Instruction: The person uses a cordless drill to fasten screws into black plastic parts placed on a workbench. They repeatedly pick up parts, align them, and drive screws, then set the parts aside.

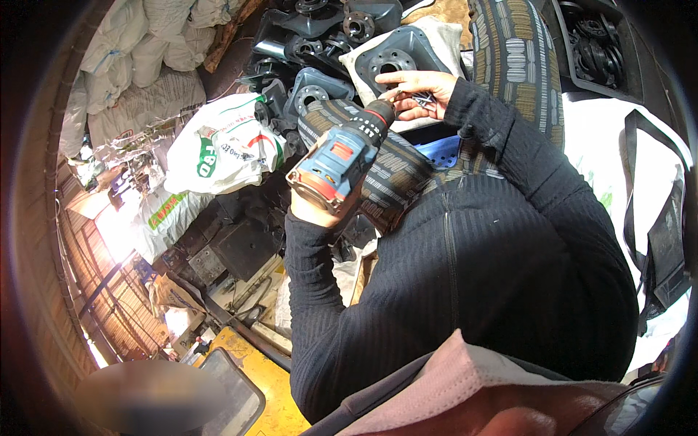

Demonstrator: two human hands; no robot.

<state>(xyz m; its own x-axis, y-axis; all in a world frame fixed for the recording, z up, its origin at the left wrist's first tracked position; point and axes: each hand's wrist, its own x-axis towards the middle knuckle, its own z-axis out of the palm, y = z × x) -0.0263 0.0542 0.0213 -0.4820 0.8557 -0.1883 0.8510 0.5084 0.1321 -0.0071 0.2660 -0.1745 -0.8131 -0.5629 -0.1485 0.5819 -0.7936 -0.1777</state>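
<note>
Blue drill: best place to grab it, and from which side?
Probably the rear of the drill, from behind and below, where the left hand is. Its chuck points forward, toward the right hand, so the front seems best left clear; any handle is hidden.

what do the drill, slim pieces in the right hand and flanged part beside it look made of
Drill: probably moulded plastic, low sheen, from its contoured blue and red housing. Slim pieces: likely metal, shiny, given their bright glints. Flanged part: smooth, somewhat glossy; its soft reflections suit painted metal or hard plastic.
</note>
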